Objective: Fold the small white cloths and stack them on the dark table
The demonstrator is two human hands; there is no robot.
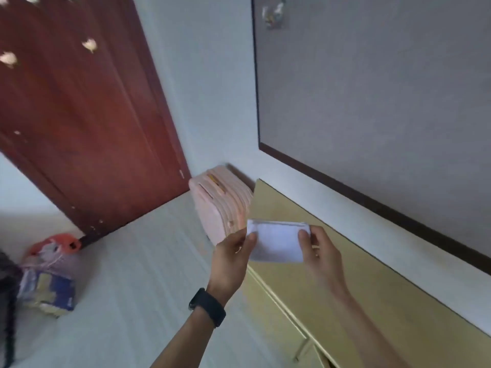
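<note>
A small white cloth hangs in the air between both hands, folded into a rectangle with its hemmed edge on top. My left hand pinches its left edge with thumb on the front; a black band sits on that wrist. My right hand pinches the right edge the same way. The cloth is held above the near corner of a yellowish cabinet top. No dark table is in view.
A pink ribbed suitcase stands on the floor against the wall, just behind the cloth. A red-brown door fills the left. Bags lie on the pale floor at far left. A grey framed panel covers the wall at right.
</note>
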